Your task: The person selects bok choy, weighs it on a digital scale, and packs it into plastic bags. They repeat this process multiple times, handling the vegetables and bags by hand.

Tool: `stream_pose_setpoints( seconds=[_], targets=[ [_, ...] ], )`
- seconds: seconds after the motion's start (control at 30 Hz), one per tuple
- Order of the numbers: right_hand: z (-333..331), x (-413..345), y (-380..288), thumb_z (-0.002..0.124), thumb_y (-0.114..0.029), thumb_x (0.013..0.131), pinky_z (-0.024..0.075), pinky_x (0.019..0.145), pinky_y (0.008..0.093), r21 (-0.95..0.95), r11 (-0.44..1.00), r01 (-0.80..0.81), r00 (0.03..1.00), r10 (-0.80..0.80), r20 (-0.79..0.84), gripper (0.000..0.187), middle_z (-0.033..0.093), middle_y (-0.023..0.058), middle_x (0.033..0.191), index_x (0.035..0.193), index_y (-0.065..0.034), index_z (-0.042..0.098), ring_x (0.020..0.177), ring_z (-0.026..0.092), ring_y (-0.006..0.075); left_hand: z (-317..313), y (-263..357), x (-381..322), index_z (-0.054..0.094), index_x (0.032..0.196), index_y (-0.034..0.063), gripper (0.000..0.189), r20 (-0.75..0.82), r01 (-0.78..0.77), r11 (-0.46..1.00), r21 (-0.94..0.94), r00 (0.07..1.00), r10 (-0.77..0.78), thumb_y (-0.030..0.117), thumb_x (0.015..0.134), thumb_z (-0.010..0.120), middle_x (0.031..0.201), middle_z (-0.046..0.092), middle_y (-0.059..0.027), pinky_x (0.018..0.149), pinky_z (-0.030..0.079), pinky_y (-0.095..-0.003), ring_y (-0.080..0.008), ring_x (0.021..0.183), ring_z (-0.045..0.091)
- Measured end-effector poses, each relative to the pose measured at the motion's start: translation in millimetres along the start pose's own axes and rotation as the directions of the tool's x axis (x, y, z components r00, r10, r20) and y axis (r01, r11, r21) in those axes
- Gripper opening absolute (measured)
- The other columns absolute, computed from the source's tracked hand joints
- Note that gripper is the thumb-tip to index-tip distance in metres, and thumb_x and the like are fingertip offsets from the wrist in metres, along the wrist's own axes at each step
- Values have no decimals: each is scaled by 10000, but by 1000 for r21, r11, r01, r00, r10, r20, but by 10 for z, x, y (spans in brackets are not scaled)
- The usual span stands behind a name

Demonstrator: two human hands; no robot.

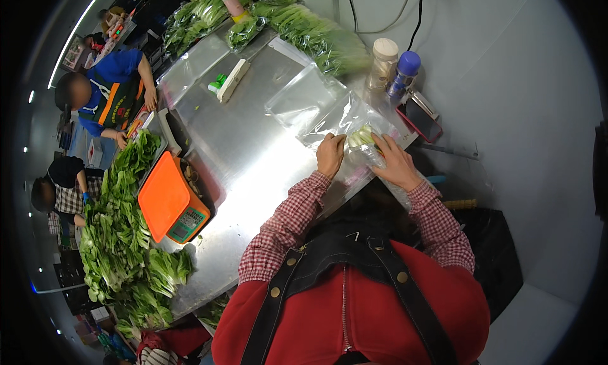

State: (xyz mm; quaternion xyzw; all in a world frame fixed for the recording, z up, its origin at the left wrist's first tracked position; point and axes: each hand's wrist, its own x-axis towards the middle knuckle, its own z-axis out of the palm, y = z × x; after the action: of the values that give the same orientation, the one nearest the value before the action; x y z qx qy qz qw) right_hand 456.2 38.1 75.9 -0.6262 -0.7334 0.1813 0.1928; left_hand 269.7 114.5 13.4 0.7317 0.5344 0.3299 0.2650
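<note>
My left hand [331, 156] pinches the film of a clear plastic bag [349, 113] between thumb and fingers. Close by, my right hand [398, 164] grips the same bundle of film, its fingers over pale green vegetable stems [361, 136] that show through the plastic. The leafy ends are hidden under that hand. Beneath both hands is the corner of a stainless steel table [237, 141]. More flat clear bags [304, 96] lie beyond my left hand.
An orange digital scale [166, 194] stands at left beside heaped leafy greens [116, 241]. Bagged greens [308, 32] line the far edge. A power strip [232, 81], jar [382, 63], blue-capped bottle [404, 72] and phone [420, 121] are on the table. A co-worker [111, 89] stands across.
</note>
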Motion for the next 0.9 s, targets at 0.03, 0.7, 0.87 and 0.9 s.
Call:
stream_pose_setpoints(
  seconds=[0.03,0.7,0.87,0.9],
  targets=[
    [16,18,-13,668,-228,648,450,837,408,-42,999,5,1000,-3,31,782,392,158,1282,1351,-180,329,1045,497,357,-55,42,-4,665,925,63,178,-3,31,999,8,1000,-31,155,843,536,723,509,-147,633,425,-388,-317,684,532],
    [564,819,-877,660,-217,704,455,836,408,133,979,156,960,-118,-255,748,385,196,1290,1359,-159,305,1069,487,377,-752,96,-258,481,1143,0,453,-537,-146,933,328,784,312,37,711,612,979,543,-156,757,423,-397,-320,850,540],
    [882,910,-1149,647,-263,682,454,827,431,218,952,217,975,-201,-92,766,371,193,1294,1360,-175,300,1037,491,395,-658,-704,-563,545,934,-64,281,-139,382,916,-119,907,-396,195,841,489,780,582,-291,656,445,-477,-445,740,569],
    [999,938,-1193,642,-258,679,454,826,428,274,930,244,970,-235,-64,767,370,196,1293,1360,-175,300,1034,491,396,-554,-780,-735,556,832,-65,240,-148,228,970,-84,960,-238,148,855,449,745,569,-299,636,439,-500,-465,717,560]
  ],
)
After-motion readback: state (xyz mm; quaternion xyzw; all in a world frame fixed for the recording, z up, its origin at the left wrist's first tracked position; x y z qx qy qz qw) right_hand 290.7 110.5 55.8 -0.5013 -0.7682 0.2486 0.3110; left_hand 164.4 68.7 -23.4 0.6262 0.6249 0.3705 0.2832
